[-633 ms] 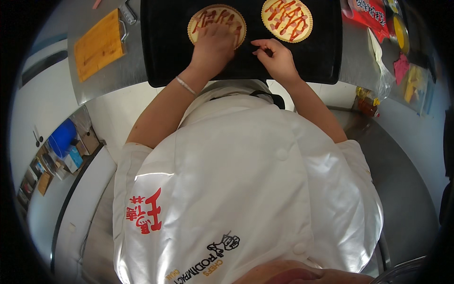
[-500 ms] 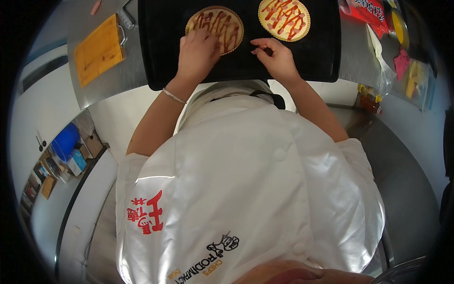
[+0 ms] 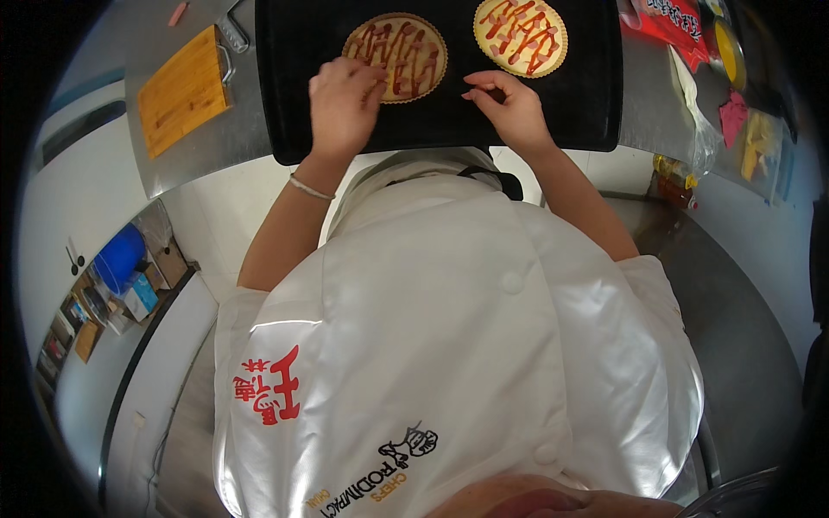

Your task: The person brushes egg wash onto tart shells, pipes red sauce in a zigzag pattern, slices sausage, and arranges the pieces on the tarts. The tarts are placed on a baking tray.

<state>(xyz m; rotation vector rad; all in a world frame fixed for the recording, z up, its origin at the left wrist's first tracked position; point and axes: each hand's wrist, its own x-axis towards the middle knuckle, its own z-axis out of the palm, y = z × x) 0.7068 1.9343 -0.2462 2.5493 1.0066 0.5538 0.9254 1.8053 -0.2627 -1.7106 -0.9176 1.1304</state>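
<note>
Two round pizzas in fluted crusts lie on a black baking tray [image 3: 432, 128], topped with zigzags of red sauce and small pink pieces. The left pizza [image 3: 406, 59] is partly covered at its lower left rim by my left hand [image 3: 343, 99], whose fingers are bent together over the crust. Their tips are blurred, so anything in them is hidden. Between the pizzas and just below them, my right hand [image 3: 515, 105] hovers over the tray with curled fingers, thumb and forefinger close together. What it holds is too small to name. The right pizza [image 3: 521, 36] is untouched.
A wooden cutting board [image 3: 184, 92] lies on the steel counter to the left, beside a metal-handled tool [image 3: 231, 33]. At the right are a red package [image 3: 669, 30], a yellow round thing [image 3: 730, 52], a pink cloth-like scrap [image 3: 733, 116] and a clear bag with yellow contents [image 3: 758, 147].
My left hand has drawn back left and slightly down, uncovering more of the left pizza. My right hand has barely shifted.
</note>
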